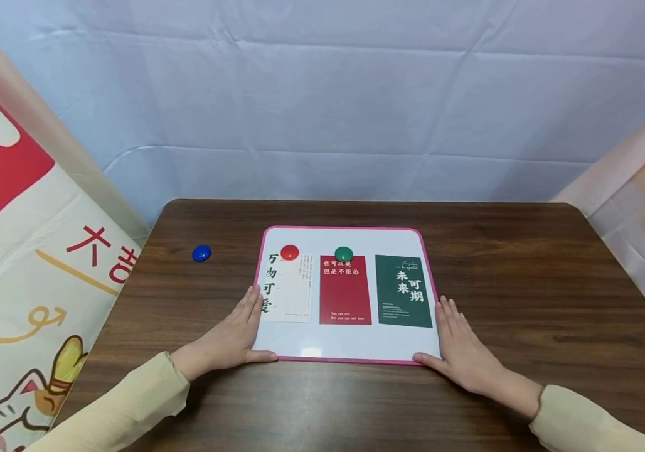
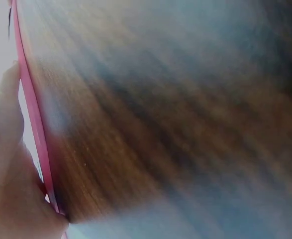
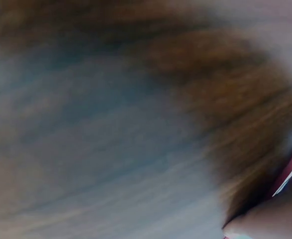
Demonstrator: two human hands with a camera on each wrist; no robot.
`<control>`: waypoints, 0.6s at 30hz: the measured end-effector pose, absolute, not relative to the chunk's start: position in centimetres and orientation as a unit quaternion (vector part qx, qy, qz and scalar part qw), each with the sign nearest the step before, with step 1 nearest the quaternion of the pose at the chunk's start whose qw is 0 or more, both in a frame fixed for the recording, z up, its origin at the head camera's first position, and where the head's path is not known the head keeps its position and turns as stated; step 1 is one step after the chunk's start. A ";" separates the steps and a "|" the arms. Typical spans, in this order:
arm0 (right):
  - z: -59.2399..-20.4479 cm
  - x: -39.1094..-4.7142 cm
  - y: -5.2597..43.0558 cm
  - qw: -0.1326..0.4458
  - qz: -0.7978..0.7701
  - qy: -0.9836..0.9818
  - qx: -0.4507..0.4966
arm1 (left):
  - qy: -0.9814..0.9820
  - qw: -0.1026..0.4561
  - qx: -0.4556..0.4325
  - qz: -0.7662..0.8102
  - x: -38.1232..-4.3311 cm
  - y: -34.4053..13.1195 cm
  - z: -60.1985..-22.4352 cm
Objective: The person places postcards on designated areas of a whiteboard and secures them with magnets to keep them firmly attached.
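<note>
A small whiteboard with a pink rim lies on the table between the two hands. My left hand rests along its left side, fingers straight, the thumb at the front left corner. Mirroring it, my right hand lies against the right side with its thumb at the front right corner. On the board are a white card, a red card and a green card. A red round magnet overlaps the white card's top, and a green round magnet the red card's top.
A blue round magnet sits on the brown wooden table, left of the board. Pale cloth hangs behind the table, and a printed cloth with cartoon figures hangs at the left.
</note>
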State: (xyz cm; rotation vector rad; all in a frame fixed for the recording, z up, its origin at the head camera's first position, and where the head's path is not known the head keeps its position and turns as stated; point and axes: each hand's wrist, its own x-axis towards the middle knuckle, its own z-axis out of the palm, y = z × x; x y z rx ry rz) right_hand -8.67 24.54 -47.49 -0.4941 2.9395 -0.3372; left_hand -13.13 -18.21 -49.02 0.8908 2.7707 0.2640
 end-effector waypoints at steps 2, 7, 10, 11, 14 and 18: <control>-47.6 -8.6 24.6 0.061 -0.109 0.977 -0.172 | 0.942 0.112 0.301 0.093 -13.1 -18.2 -49.0; -47.9 -8.4 24.7 0.025 -0.097 0.976 -0.195 | 0.942 0.112 0.299 0.099 -13.1 -18.2 -48.9; -48.0 -8.4 24.7 0.019 -0.095 0.975 -0.200 | 0.943 0.114 0.298 0.099 -13.1 -18.2 -49.0; -48.0 -8.3 24.7 0.018 -0.096 0.975 -0.200 | 0.942 0.115 0.298 0.101 -13.1 -18.2 -49.0; -48.0 -8.3 24.8 0.022 -0.095 0.975 -0.198 | 0.942 0.115 0.299 0.101 -13.1 -18.3 -48.9; -48.0 -8.4 24.8 0.027 -0.092 0.977 -0.193 | 0.942 0.107 0.300 0.104 -13.3 -18.4 -48.7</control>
